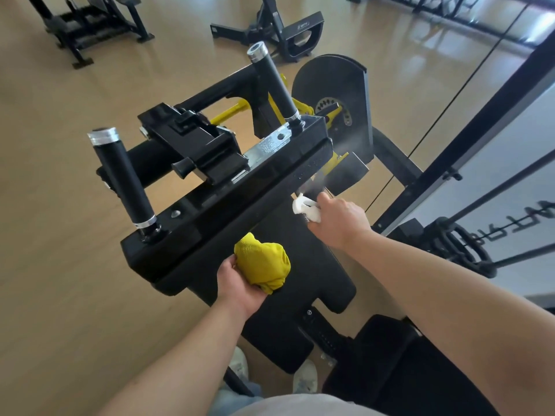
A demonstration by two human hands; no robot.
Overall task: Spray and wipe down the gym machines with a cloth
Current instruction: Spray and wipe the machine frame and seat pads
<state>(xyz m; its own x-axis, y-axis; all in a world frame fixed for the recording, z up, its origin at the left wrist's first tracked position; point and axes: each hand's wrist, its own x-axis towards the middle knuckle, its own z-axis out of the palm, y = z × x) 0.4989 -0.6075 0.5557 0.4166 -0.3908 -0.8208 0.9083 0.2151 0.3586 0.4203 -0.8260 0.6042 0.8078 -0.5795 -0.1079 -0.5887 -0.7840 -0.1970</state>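
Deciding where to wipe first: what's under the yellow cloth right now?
The yellow cloth, bunched in the left hand, sits over the black pad near its lower edge. Whether it touches the pad is unclear; the patch beneath is covered. The right hand sprays from the spray bottle.

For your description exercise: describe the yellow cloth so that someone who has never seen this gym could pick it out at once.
Start at the big black machine in the middle, with two upright black handles. Go down to its padded black front edge, nearest the person. There the left hand grips a bunched cloth; it is soft and crumpled, unlike the rigid yellow metal parts farther back.
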